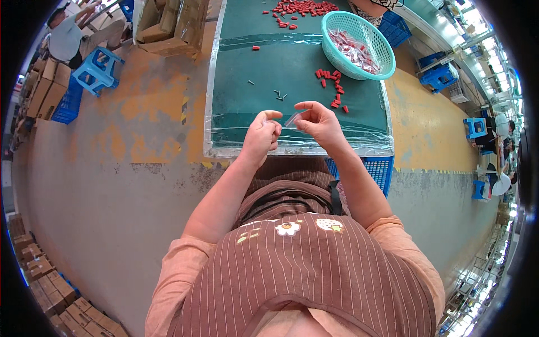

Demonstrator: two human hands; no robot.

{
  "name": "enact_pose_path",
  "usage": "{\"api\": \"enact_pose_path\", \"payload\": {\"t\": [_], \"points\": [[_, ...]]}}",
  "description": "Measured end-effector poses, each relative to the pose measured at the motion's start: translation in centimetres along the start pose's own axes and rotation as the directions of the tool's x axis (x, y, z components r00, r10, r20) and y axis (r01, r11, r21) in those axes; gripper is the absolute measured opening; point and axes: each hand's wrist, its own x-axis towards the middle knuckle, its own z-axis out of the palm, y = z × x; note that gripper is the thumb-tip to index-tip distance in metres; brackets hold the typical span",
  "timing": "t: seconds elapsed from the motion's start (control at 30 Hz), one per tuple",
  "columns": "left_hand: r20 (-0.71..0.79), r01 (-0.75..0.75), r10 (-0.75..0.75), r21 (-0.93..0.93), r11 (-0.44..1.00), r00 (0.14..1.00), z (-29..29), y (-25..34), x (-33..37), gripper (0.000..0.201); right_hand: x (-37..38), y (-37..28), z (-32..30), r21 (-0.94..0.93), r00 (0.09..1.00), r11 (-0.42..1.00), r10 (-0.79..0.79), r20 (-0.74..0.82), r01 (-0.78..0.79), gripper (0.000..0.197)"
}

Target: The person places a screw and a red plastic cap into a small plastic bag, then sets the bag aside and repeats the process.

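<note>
Over the near edge of the green-topped table [236, 118], my right hand [324, 126] pinches a small clear plastic bag [293, 119] between thumb and fingers. Close to its left is my left hand [263, 135], fingers curled in and forefinger bent toward the bag; whether anything sits inside them is hidden. Just beyond the hands lie several thin grey pins or screws [279, 96]. Small red plugs [337, 90] are scattered to the right, past my right hand. A turquoise plastic basket [331, 60] behind them holds many clear bags with red pieces inside.
A heap of red plugs [303, 8] covers the table's far end, where another person's arm [370, 7] shows. Open cardboard boxes [178, 33] and a blue stool [96, 70] stand left. A blue crate [377, 171] sits beneath the table's near right corner.
</note>
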Motion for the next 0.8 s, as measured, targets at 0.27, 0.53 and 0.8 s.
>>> {"api": "enact_pose_path", "payload": {"t": [0.27, 0.53, 0.8], "points": [[0.112, -0.16, 0.125, 0.408, 0.899, 0.986, 0.5, 0.9, -0.8, 0.018, 0.8, -1.0, -0.1, -0.205, 0.996, 0.978, -0.023, 0.082, 0.04, 0.031], [0.005, -0.104, 0.115, 0.464, 0.88, 0.993, -0.1, 0.5, -0.3, 0.013, 1.2, -0.4, 0.0, -0.238, 0.996, 0.969, -0.041, 0.074, 0.057, 0.026], [-0.08, -0.071, 0.101, 0.313, 0.947, 0.992, -0.4, -0.5, 0.0, 0.014, -0.9, -1.7, 2.0, -0.631, 0.957, 0.748, -0.289, -0.03, 0.206, 0.018]]}}
